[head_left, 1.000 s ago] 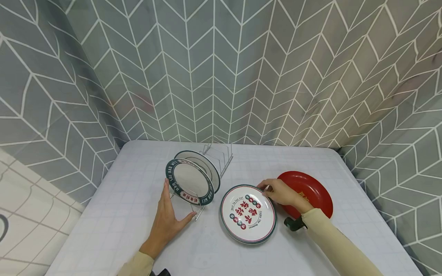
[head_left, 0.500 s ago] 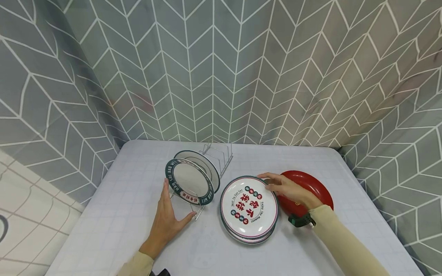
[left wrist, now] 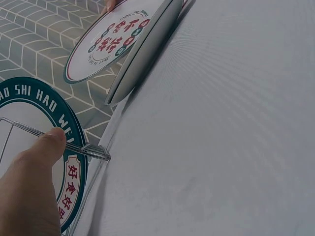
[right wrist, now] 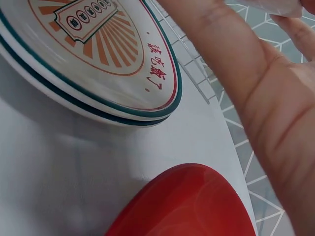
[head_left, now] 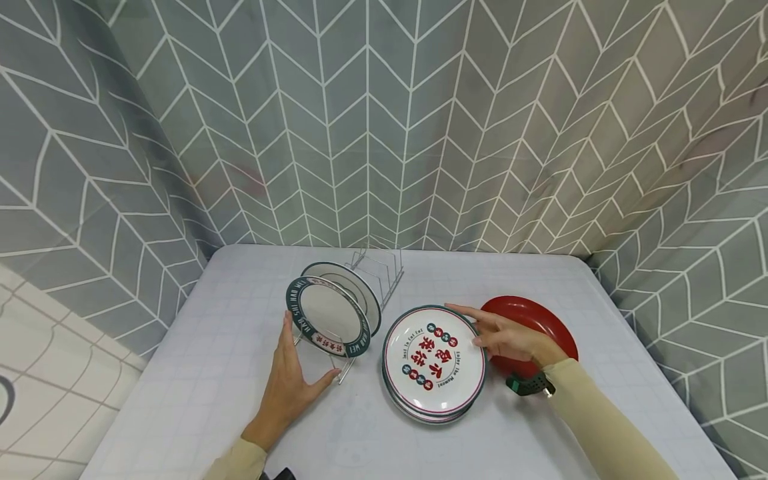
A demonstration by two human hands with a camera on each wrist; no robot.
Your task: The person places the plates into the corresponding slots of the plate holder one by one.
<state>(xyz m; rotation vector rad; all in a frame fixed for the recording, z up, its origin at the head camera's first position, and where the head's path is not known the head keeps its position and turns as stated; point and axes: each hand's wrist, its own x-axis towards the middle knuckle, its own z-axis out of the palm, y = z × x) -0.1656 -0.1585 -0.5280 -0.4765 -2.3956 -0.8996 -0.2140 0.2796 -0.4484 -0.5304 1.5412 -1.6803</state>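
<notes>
In the head view my right hand pinches the right edge of a round white plate with red lettering and a green rim. In the left wrist view this plate hangs tilted, apart from the stacked plates under it. My left hand is at the front of a wire dish rack, fingers straight along its left side. The left wrist view has its thumb pressing the rack's wire. A green-rimmed plate leans in the rack, with another plate behind it.
A red oval plate lies on the white-covered table, partly behind my right hand. The rack's rear wire slots stretch toward the back edge. Patterned curtains stand behind the table and at its sides.
My right hand has raised the top plate off the stack, and its fingers have shifted along the plate's right edge. The left hand and the rack stay in place.
</notes>
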